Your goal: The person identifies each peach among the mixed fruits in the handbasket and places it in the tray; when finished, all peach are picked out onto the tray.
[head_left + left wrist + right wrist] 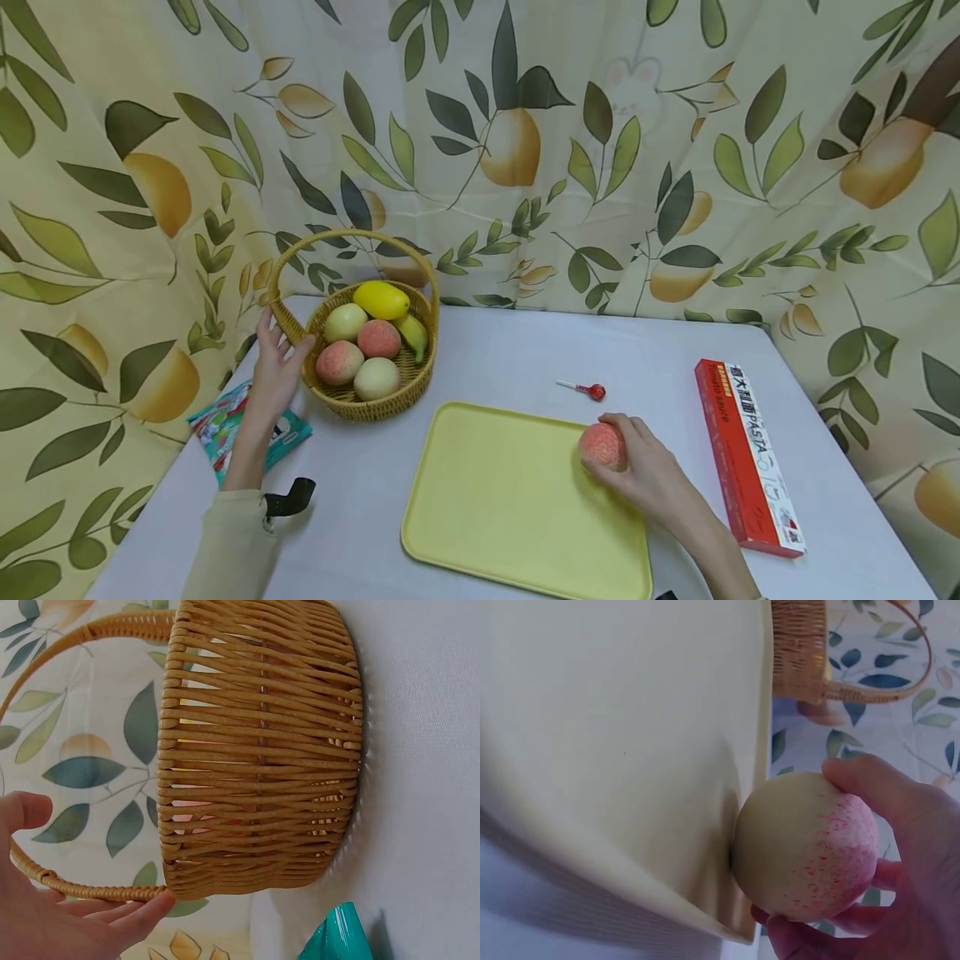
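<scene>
"Peach [601,444]: which way does it lie?"

"Within the right hand [652,471], whose fingers curl round it; being round, it shows no long axis. The yellow tray [517,500] spreads beneath and leftward of that hand."

"And the left hand [276,367]?"

"Well apart, thumb and fingers spread, touching the handle [283,315] of the woven basket [382,407]. White-covered worktop [517,350] lies beneath both; patterned curtain [555,217] hangs beyond them."
</scene>
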Tool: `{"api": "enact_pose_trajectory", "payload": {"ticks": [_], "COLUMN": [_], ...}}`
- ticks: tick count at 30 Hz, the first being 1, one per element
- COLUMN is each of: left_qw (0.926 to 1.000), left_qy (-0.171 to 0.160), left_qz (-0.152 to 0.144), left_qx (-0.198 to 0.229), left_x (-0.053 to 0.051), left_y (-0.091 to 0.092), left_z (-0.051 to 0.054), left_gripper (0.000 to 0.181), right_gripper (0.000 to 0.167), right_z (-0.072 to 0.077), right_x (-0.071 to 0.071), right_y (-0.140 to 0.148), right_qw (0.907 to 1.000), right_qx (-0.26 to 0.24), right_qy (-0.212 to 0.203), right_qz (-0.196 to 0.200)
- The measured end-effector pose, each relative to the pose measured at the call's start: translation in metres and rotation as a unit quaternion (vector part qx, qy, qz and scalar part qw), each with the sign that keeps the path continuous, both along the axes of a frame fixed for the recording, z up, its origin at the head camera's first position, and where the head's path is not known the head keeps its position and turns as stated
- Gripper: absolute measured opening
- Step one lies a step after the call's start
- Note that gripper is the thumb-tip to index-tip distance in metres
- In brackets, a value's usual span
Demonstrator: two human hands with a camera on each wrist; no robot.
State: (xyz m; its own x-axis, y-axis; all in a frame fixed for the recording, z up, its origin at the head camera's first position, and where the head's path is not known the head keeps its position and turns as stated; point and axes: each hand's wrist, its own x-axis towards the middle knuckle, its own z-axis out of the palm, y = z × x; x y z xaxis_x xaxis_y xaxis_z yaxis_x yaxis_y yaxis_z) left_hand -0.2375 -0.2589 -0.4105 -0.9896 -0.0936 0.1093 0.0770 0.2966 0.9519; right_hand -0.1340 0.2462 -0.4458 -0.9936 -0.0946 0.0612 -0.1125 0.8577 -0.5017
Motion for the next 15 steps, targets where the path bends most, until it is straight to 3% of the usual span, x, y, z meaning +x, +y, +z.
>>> {"api": "enact_pose_trajectory", "payload": {"ticks": [15], "left_qw": [1.0000], "left_qy": [0.008], "left_qz": [-0.002], "left_qx": [0.000], "left_x": [0.0004], "left_y": [-0.0022], "left_z": [-0.0002], "left_gripper": [0.091], "right_gripper": [0.074], "right_z": [0.0048], "right_x": [-0.0029], "right_y": [-0.0044], "right_qw": [0.9990], "right_qx": [0.030], "right_qy": [-0.033], "right_qz": [0.001]}}
